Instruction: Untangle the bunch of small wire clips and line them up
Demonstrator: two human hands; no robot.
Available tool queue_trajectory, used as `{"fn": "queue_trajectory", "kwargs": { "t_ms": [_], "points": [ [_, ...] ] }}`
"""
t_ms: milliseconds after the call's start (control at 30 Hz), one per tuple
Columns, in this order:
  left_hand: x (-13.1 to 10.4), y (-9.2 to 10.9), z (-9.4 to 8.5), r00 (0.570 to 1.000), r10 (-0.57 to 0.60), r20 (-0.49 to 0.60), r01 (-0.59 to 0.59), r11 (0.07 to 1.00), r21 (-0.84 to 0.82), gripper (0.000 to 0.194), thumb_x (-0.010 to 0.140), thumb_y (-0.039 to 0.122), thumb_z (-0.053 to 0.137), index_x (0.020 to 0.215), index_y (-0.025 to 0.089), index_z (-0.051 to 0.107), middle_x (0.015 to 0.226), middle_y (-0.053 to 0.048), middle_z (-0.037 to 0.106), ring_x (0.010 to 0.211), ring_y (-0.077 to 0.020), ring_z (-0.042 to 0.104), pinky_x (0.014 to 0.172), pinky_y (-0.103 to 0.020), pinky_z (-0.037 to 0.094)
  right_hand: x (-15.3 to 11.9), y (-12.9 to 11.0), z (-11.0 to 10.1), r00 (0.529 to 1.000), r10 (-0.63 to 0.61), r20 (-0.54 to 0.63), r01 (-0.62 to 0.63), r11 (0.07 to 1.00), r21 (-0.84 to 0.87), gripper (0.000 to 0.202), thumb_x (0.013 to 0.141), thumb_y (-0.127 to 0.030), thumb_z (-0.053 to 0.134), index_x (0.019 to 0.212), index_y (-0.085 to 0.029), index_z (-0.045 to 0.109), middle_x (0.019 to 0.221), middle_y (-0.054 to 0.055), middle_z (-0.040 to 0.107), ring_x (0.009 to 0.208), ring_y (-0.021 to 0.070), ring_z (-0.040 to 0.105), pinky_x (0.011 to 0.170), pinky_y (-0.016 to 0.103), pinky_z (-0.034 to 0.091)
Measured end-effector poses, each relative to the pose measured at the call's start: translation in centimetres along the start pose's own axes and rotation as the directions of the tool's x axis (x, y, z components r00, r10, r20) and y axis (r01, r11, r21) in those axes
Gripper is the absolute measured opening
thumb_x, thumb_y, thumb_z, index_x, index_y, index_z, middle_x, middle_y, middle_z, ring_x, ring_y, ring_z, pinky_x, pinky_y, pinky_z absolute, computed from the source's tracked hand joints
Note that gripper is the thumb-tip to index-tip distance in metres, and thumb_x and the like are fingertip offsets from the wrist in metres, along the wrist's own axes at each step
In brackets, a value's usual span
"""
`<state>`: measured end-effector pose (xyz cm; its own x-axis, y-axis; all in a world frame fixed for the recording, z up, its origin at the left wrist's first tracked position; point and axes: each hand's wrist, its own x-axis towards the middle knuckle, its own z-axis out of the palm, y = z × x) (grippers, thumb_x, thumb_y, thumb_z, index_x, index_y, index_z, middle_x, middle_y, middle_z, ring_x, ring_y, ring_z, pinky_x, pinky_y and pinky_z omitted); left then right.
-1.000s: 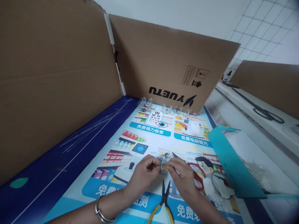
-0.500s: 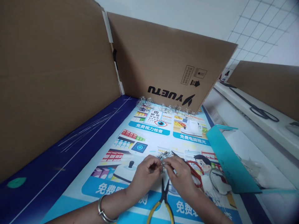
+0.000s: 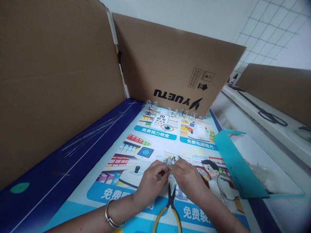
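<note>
My left hand (image 3: 155,178) and my right hand (image 3: 186,176) meet over the printed mat (image 3: 126,191), fingertips pinched close together. Between them is a small tangle of silvery wire with beads (image 3: 169,160), mostly showing beyond the fingers. Its lower part is hidden by my fingertips. Just below the hands lie pliers (image 3: 170,207) with yellow handles and dark jaws, slightly spread and pointing away from me. Red-handled scissors (image 3: 203,174) lie partly hidden beside my right hand, with a dark tip showing beyond it.
A coil of thin wire (image 3: 225,186) rests on white material at the right. Beside it stands a teal tray (image 3: 239,168). Several wire pieces (image 3: 175,112) line the foot of the upright cardboard (image 3: 175,64). Straight wire lengths (image 3: 92,131) lie on the dark blue strip.
My right hand has turned and moved slightly inward and down, covering more of the scissors. My left hand stays pinched in nearly the same place.
</note>
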<state>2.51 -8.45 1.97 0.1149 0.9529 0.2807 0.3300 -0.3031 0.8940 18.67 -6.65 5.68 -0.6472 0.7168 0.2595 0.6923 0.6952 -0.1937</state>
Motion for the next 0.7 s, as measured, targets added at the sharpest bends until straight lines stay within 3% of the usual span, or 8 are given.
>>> {"fn": "queue_trajectory", "kwargs": {
  "t_ms": [333,533,700],
  "points": [
    [0.2,-0.5,-0.2,1.0,0.0,0.014,0.0,0.999,0.04,0.014,0.077,0.011,0.048,0.07,0.017,0.058,0.073,-0.002,0.056,0.073,-0.0145,0.054,0.067,-0.026,0.044,-0.5,0.8,0.6,0.97,-0.242,-0.041,0.225,0.944,-0.241,0.018,0.085,-0.009,0.046,0.098,-0.013,0.058,0.079,0.007,0.057,0.076,0.0178,0.05,0.072,0.034,0.043],
    [1.1,-0.2,-1.4,0.996,0.067,0.055,-0.066,0.998,-0.014,0.018,0.08,0.012,0.043,0.084,0.018,0.06,0.085,-0.005,0.059,0.082,-0.0159,0.055,0.074,-0.027,0.045,-0.8,1.8,0.8,0.94,-0.332,-0.074,0.304,0.918,-0.255,0.023,0.086,-0.01,0.044,0.106,-0.012,0.056,0.08,0.007,0.059,0.074,0.017,0.052,0.068,0.034,0.044],
    [1.5,-0.6,-1.8,0.983,0.112,0.146,-0.12,0.992,0.049,0.02,0.077,0.009,0.044,0.082,0.019,0.06,0.082,-0.005,0.061,0.083,-0.017,0.055,0.076,-0.029,0.043,-1.3,2.2,0.9,0.927,-0.362,-0.095,0.33,0.911,-0.249,0.024,0.084,-0.009,0.048,0.107,-0.011,0.055,0.083,0.009,0.061,0.079,0.019,0.053,0.069,0.036,0.045]
  ]
}}
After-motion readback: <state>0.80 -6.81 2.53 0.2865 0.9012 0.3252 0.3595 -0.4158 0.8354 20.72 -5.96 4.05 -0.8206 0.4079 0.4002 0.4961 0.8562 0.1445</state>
